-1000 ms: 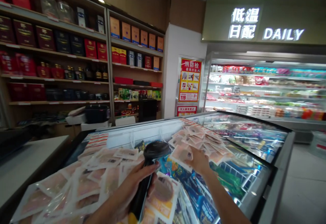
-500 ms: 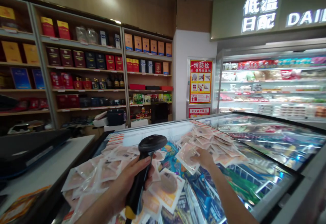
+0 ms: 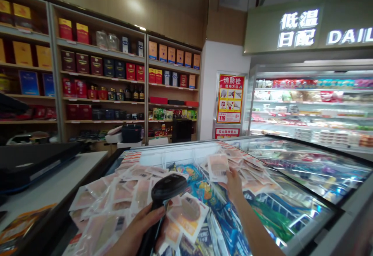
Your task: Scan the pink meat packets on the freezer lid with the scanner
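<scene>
My left hand [image 3: 148, 223] is wrapped round the handle of a black barcode scanner [image 3: 168, 186], whose head tilts to the right above the freezer glass. Between the thumb and fingers of my right hand [image 3: 233, 182] is a flat, clear-and-white food packet [image 3: 218, 166], raised near the right pile. A spread heap of similar packets [image 3: 116, 197] lies on the glass to the left, partly behind the scanner and left hand. Another pile of packets [image 3: 247, 170] lies beyond my right hand. One packet with an orange label [image 3: 189, 215] rests just right of the scanner.
Under the glass of the chest freezer [image 3: 291, 170] are blue and green bags. On the left a white counter [image 3: 64, 178] carries a black device [image 3: 37, 166]. Shelves of boxes [image 3: 101, 69] line the back wall; a lit refrigerated display [image 3: 309, 104] stands at right.
My right hand has turned the packet more upright and lifted it slightly. The scanner in my left hand has shifted a little left and down. The view has tilted upward slightly.
</scene>
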The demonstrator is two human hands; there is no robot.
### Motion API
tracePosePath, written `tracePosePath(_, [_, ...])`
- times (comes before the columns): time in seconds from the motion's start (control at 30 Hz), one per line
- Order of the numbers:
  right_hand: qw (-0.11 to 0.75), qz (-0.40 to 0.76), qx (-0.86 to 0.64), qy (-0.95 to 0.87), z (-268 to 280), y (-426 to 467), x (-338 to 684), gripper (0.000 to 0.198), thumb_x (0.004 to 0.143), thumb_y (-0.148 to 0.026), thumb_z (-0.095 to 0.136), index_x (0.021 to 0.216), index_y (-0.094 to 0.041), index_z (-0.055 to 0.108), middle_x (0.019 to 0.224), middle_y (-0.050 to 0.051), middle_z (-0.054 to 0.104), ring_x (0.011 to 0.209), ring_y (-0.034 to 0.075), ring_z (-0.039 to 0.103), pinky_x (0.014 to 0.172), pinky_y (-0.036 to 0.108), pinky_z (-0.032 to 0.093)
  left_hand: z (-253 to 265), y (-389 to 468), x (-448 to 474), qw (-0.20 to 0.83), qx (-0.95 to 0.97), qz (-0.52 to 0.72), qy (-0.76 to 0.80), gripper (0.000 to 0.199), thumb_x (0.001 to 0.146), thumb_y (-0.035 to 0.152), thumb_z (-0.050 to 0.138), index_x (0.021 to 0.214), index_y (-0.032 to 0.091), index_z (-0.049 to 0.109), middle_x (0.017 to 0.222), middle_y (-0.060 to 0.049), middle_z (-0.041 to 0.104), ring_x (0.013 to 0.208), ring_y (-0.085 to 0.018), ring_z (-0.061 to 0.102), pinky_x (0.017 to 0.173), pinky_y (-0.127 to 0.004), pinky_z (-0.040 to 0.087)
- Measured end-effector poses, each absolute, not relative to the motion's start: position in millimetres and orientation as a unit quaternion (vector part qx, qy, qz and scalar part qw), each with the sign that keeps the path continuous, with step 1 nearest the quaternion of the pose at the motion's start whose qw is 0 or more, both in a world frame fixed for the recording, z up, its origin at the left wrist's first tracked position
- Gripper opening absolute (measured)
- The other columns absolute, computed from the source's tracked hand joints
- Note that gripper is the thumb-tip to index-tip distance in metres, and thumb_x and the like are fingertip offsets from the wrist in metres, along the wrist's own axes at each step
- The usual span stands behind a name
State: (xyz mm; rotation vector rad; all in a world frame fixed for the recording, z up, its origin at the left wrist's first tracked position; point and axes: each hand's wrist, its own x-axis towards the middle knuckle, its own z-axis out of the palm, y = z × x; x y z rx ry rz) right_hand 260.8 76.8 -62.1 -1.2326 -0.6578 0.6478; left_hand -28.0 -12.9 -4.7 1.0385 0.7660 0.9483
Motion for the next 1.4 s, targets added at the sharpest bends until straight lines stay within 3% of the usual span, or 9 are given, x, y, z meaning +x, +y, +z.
tracePosePath(0.2, [0.644,0.22,-0.619,-0.393,-69.0,80.6,261.4,0.021,0.056,-0.035,0.049,0.068,-0.019,0.043,0.055,-0.002,0.051,0.054,0.015,0.052,0.048,0.026,0.041,-7.6,3.0,-22.3,0.729,0.467,0.405,0.294,0.036,0.065,0.036,0.055,0.092,0.014,0.048,0.051,0.003,0.049,0.038,-0.007,0.042,0.04,-0.018,0.025])
tracePosePath(0.3, [0.624,0.212,-0.623,-0.421,-69.1,79.6,259.5,0.019,0.055,-0.032,0.052,0.062,-0.02,0.041,0.049,-0.004,0.047,0.051,0.014,0.05,0.048,0.025,0.04,-7.1,4.2,-13.1,0.741,0.483,0.374,0.277,0.028,0.065,0.032,0.054,0.085,0.014,0.049,0.052,0.002,0.05,0.038,-0.007,0.043,0.041,-0.019,0.025])
tracePosePath(0.57, [0.736,0.305,-0.528,-0.294,-60.9,75.0,258.7,0.026,0.061,-0.04,0.049,0.077,-0.022,0.039,0.069,-0.001,0.054,0.064,0.016,0.056,0.048,0.027,0.044,5.0,-9.7,13.8,0.759,0.531,0.319,0.202,0.034,0.06,0.039,0.059,0.081,0.014,0.049,0.052,0.001,0.051,0.038,-0.007,0.043,0.041,-0.02,0.023])
tracePosePath(0.87, [0.74,0.24,-0.534,-0.331,-64.0,74.9,265.5,0.022,0.07,-0.039,0.034,0.084,-0.022,0.038,0.095,0.007,0.052,0.093,0.021,0.052,0.062,0.032,0.049,-12.0,-1.6,26.6,0.727,0.524,0.345,0.279,0.038,0.062,0.052,0.052,0.072,0.016,0.046,0.048,0.003,0.049,0.034,-0.005,0.039,0.036,-0.018,0.023])
tracePosePath(1.17, [0.744,0.263,-0.498,-0.359,-59.2,70.5,270.3,0.024,0.069,-0.038,0.034,0.087,-0.023,0.038,0.094,0.006,0.055,0.097,0.021,0.05,0.067,0.034,0.049,0.6,-3.1,20.0,0.704,0.55,0.339,0.294,0.035,0.063,0.05,0.053,0.067,0.016,0.046,0.051,0.002,0.05,0.036,-0.005,0.039,0.039,-0.019,0.025])
tracePosePath(1.4, [0.785,0.308,-0.441,-0.308,-55.6,70.4,266.1,0.02,0.062,-0.037,0.045,0.074,-0.023,0.037,0.089,0.003,0.055,0.092,0.021,0.053,0.065,0.034,0.049,19.3,-4.5,9.0,0.67,0.591,0.327,0.308,0.029,0.066,0.044,0.052,0.069,0.015,0.049,0.048,0.003,0.047,0.038,-0.006,0.038,0.04,-0.019,0.026])
